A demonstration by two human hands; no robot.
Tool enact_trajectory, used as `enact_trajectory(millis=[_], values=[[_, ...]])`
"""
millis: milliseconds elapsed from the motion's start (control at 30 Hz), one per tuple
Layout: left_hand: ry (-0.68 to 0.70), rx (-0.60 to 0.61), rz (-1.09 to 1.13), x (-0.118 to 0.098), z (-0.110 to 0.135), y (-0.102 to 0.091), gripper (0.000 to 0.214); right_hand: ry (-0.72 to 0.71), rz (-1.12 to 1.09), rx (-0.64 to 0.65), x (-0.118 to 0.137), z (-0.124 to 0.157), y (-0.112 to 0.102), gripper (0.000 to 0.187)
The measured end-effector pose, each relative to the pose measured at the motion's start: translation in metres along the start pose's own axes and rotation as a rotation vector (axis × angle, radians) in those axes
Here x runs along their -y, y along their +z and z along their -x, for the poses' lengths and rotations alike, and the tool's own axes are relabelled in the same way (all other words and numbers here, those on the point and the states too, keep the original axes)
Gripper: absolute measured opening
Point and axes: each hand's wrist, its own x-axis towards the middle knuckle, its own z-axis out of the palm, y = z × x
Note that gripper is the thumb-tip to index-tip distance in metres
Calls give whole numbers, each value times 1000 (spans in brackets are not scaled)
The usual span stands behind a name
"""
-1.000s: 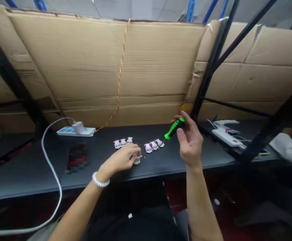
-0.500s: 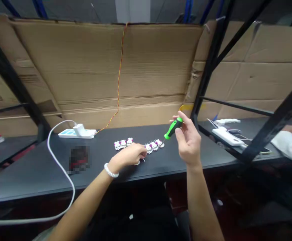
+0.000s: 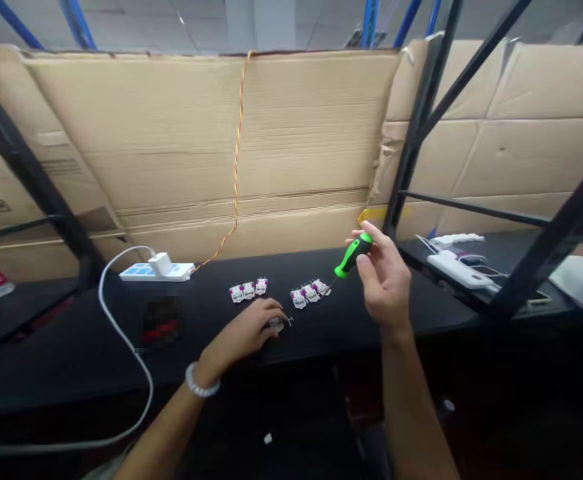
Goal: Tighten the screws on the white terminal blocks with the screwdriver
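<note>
My right hand is closed around the green-and-black handle of a screwdriver. Its thin shaft slants down to the left, and the tip is by the rightmost of three small white-and-purple parts in a row. My left hand, with a white beaded band at the wrist, is low over the tabletop. Its thumb and fingers are around another small white part, which they partly cover. A tiny pale piece lies beside those fingertips. Beyond my left hand is a second row of three white-and-purple parts.
A white power strip with a plug and white cable is at left on the black table. A blurred dark-and-red object lies nearby. Cardboard stands behind. Another power strip is beyond the right frame post.
My left hand has drawn slightly back and left, uncovering more of the right row and the white part at its fingers. The screwdriver stays in my right hand, shifted slightly right in view.
</note>
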Motion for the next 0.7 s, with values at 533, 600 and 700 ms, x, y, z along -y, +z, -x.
enact_trajectory(millis=[533,600,700], values=[[195,91,-79,-3,-26,9,34,-16,-4,12,1,0,-2,45],[225,110,-95,2,-32,6,35,-13,0,11,1,0,-2,45],[234,110,-117,10,-36,2,36,-18,5,9,1,0,-3,45]])
